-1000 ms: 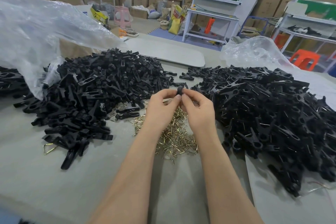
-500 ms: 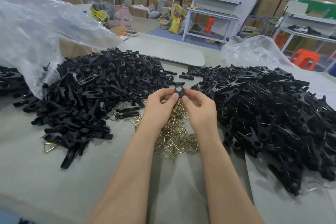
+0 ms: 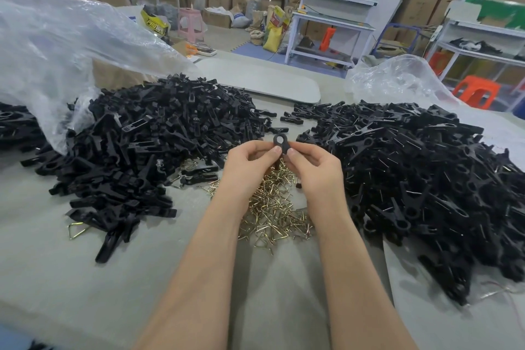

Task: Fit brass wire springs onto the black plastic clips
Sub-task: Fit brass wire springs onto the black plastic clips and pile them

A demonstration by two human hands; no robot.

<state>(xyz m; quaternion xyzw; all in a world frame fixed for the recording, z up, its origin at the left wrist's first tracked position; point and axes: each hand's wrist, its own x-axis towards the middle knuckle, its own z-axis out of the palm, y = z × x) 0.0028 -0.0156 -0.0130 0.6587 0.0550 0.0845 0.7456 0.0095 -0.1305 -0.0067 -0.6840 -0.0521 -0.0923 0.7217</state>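
Observation:
A black plastic clip (image 3: 280,142) stands upright between my two hands, its ring end on top. My left hand (image 3: 250,163) and my right hand (image 3: 314,167) both pinch its lower part with thumb and fingers. Whether a spring sits on it is hidden by my fingers. Below the hands lies a heap of brass wire springs (image 3: 272,207) on the table. A big pile of plain black clips (image 3: 147,145) spreads to the left. To the right lies another pile of black clips (image 3: 426,179) with wire showing on many.
Clear plastic bags lie at the far left (image 3: 56,45) and far right (image 3: 397,79). A single brass spring (image 3: 77,229) lies by the left pile's front edge. A grey board (image 3: 255,79) sits beyond the piles. Shelves, boxes and stools stand further back.
The clip has risen a little between my fingertips and its ring end now shows fully. Both hands stayed over the spring heap.

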